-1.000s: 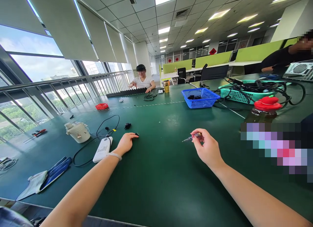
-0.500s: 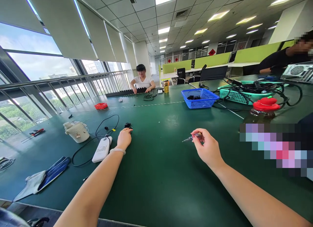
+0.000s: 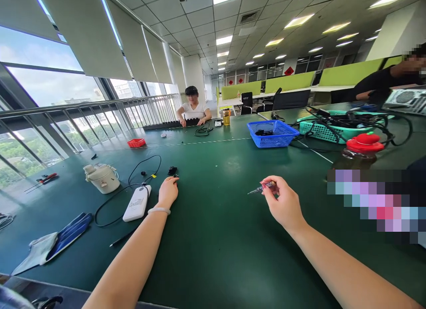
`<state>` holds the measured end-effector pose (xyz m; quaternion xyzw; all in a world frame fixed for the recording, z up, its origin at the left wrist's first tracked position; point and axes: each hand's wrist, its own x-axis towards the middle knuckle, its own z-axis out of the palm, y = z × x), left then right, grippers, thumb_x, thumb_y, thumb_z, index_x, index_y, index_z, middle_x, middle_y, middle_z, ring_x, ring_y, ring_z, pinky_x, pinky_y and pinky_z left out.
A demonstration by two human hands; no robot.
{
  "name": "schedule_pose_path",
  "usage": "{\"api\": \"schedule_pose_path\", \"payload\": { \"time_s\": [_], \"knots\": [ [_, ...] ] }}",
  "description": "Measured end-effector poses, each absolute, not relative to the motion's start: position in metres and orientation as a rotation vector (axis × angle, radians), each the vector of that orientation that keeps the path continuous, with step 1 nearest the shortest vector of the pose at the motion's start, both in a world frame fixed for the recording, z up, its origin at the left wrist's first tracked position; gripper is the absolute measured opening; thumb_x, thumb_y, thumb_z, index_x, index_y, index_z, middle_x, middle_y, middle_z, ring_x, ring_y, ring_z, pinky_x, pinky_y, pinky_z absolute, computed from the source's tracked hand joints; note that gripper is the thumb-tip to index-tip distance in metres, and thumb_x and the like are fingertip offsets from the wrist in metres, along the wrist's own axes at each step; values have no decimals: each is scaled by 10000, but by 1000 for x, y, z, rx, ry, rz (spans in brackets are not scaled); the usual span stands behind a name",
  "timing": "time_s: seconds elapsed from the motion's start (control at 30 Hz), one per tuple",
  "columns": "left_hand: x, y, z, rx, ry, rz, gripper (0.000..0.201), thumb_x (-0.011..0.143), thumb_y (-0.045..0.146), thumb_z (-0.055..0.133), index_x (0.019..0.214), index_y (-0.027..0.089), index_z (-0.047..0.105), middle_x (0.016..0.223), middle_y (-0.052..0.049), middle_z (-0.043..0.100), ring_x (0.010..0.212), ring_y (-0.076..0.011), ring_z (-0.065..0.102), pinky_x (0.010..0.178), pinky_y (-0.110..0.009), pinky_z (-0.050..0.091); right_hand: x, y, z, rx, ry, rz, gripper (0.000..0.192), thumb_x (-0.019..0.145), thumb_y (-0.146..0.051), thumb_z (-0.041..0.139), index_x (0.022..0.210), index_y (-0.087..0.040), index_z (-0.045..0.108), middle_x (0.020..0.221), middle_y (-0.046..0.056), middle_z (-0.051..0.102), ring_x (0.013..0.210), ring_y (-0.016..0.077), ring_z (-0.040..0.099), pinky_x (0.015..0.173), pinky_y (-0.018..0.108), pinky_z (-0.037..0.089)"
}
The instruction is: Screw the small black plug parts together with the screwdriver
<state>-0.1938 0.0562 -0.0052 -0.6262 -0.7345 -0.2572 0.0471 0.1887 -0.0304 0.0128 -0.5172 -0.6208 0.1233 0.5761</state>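
Reaching across the green table (image 3: 219, 255), the left hand (image 3: 168, 191) is laid palm down, its loosely curled fingertips resting at a small black part (image 3: 172, 170) that lies on the surface; whether anything is pinched beneath the fingers cannot be told. The right hand (image 3: 282, 202) is raised slightly above the table and is closed around a small screwdriver (image 3: 262, 187), whose red handle is gripped between thumb and fingers while the metal tip is pointed leftward, toward the other hand. This hold, a precision grip near the handle's end, is judged to suit fine turning.

Just left of the left wrist a white device (image 3: 136, 203) is seen, with a black cable (image 3: 133, 178) looped around it on the table. Farther left a small white pot (image 3: 102, 178) is set, and a blue-and-white glove (image 3: 55, 244) is laid flat near the table's edge. A blue basket (image 3: 273, 133) and a teal basket (image 3: 324, 130) filled with cables are placed well beyond the hands, likely as bins for sorted parts. A red-lidded jar (image 3: 362, 145) is stood at the right. Another person (image 3: 193, 109) is seated at the far end of the table, and a second person's dark sleeve (image 3: 376, 82) is visible at the upper right.
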Motion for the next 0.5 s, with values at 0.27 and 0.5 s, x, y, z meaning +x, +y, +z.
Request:
{"api": "schedule_pose_path", "payload": {
  "time_s": [0.27, 0.5],
  "knots": [
    [-203, 48, 16, -1693, -2298, -1299, 238, 796, 368, 623, 920, 212, 753, 949, -63, 736, 932, -257, 655, 873, -365, 496, 189, -30, 12, -1222, -1449, 270, 161, 850, -345, 530, 934, -222, 591, 851, 51, 698, 680, 192, 670, 656, 320, 549],
    [-214, 44, 19, -1375, -2383, -1683, 323, 701, 497, 723, 761, 187, 656, 740, -38, 688, 727, -205, 632, 717, -320, 483, 186, -32, 11, -1235, -1447, 298, 164, 833, -338, 540, 934, -222, 595, 847, 52, 698, 674, 192, 667, 605, 304, 533]
  ]
}}
